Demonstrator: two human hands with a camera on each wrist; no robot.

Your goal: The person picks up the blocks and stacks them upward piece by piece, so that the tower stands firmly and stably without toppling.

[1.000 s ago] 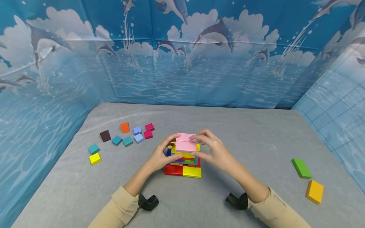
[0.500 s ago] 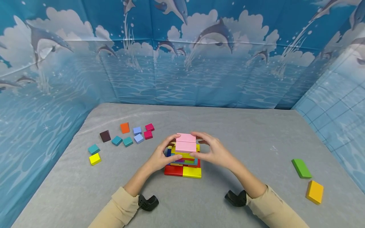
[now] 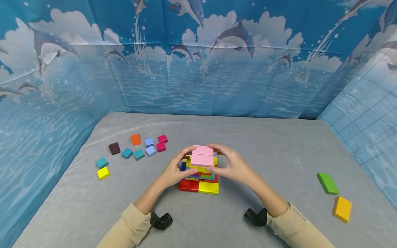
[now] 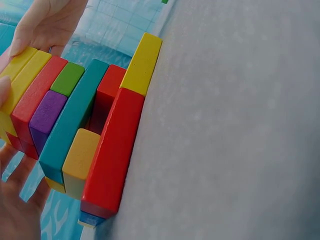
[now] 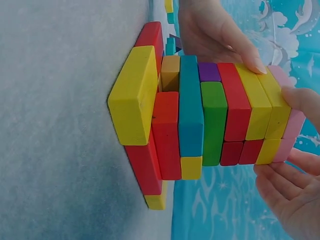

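A tower of colored wooden blocks (image 3: pixel 188 186) stands upright on the grey cloth at the center of the head view. Two pink blocks (image 3: pixel 202 160) lie side by side on its top, over yellow and red layers. My left hand (image 3: pixel 173 169) holds the tower's upper left side, thumb in front and fingers behind. On the opposite side my right hand (image 3: pixel 232 166) does the same, with its thumb (image 5: pixel 302 102) near the yellow and pink layers in the right wrist view. Lower down, the left wrist view shows a purple block (image 4: pixel 47 112) and a teal block (image 4: pixel 72 125).
Loose blocks lie at the left, among them an orange block (image 3: pixel 135 139), a dark brown block (image 3: pixel 114 148) and a yellow block (image 3: pixel 103 173). At the right lie a green block (image 3: pixel 328 183) and an amber block (image 3: pixel 342 208). Dolphin-print curtains (image 3: pixel 198 86) surround the table.
My right hand's fingers have shifted from the top of the pink blocks to the tower's rear right edge. The left hand and the tower look unmoved.
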